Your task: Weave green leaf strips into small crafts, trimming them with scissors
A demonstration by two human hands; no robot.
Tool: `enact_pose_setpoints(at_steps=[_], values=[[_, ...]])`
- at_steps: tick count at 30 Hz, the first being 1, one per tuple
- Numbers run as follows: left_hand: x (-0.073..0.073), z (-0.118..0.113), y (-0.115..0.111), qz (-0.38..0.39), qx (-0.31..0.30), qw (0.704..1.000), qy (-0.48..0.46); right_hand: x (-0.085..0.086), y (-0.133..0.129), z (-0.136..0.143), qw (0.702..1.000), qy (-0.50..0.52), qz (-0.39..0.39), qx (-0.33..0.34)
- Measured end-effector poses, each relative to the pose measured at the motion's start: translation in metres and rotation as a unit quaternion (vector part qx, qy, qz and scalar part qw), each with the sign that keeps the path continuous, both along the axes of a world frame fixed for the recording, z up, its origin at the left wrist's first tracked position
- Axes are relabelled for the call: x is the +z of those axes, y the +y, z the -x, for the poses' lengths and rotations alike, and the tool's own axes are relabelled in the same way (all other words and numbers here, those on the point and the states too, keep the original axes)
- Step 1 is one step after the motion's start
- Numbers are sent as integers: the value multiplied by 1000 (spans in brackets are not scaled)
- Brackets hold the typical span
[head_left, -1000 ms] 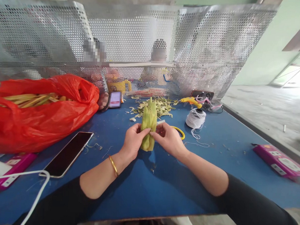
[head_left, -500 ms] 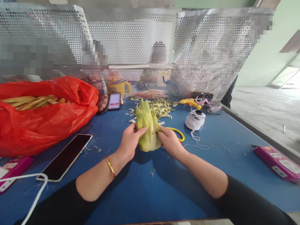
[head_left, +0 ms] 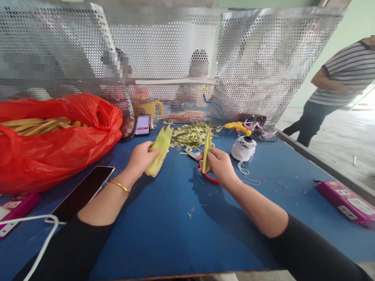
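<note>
My left hand (head_left: 141, 158) pinches a bundle of yellow-green husk leaves (head_left: 160, 152) left of centre, with their pointed ends up. To the right, my right hand (head_left: 219, 164) holds a narrow folded husk strip (head_left: 207, 151) upright between thumb and fingers. Behind and below that strip lie scissors (head_left: 211, 179) with red and yellow handles, partly hidden by my right hand. Beyond both hands is a heap of cut husk scraps (head_left: 192, 135) on the blue table (head_left: 171, 238).
A red bag (head_left: 51, 164) of husks and a dark phone (head_left: 84, 192) are at left. White thread (head_left: 244, 149) and a yellow glue gun (head_left: 238, 126) stand right of the scraps. Purple power strips (head_left: 347, 201) flank the table. A person (head_left: 346, 76) is at far right.
My hands have moved apart, and the husk between them is now in two pieces, one in each hand. The scissors show more. A person in a striped shirt has appeared at right.
</note>
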State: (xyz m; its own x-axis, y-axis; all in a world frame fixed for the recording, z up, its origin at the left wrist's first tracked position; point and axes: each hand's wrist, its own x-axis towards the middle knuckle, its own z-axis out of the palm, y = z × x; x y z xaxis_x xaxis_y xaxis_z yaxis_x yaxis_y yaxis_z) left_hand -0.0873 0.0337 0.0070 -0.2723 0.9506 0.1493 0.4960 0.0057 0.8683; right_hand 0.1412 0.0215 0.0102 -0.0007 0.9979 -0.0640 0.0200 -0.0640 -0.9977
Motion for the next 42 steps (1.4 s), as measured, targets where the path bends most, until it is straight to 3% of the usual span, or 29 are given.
enact_pose_setpoints(at_steps=[2,3,6,8,9,11,12,14,16,18,22,25,32,37,40,42], values=[[5,22,5,35,27,975,217,-2,1,-2,1000,-20,-10,12],[8,31,6,59,30,957,284,-2,1,-2,999,-34,-15,18],[15,45,5,148,22,923,355,-4,0,-3,995,-78,-40,42],[18,38,1,111,67,923,361,-4,-2,-3,990,-110,-64,61],[18,30,-3,46,96,928,357,-4,-3,-3,986,-129,-76,71],[17,5,-11,-88,72,949,295,-4,-7,-1,977,-170,-89,93],[16,-10,-16,-104,36,968,225,-4,-10,0,971,-193,-94,105],[11,-40,-27,-44,-55,997,42,-5,-16,3,954,-242,-117,133],[5,-64,-36,34,-116,986,-111,-5,-21,7,935,-279,-148,158],[2,-76,-42,41,-102,978,-176,-6,-23,9,930,-281,-156,178],[1,-70,-40,32,-43,972,-228,-2,-19,6,958,-179,-46,222],[1,-59,-33,49,-40,959,-277,2,-12,0,969,-92,26,226],[-6,-53,-28,60,-56,941,-327,3,-10,-2,974,-60,52,213],[-2,-48,-26,67,-61,949,-304,2,-4,-5,980,-137,-21,139],[3,-33,-19,39,-38,972,-230,12,7,-24,968,-202,-148,-14],[8,-15,-12,5,5,995,-96,24,15,-45,927,-274,-215,-141]])
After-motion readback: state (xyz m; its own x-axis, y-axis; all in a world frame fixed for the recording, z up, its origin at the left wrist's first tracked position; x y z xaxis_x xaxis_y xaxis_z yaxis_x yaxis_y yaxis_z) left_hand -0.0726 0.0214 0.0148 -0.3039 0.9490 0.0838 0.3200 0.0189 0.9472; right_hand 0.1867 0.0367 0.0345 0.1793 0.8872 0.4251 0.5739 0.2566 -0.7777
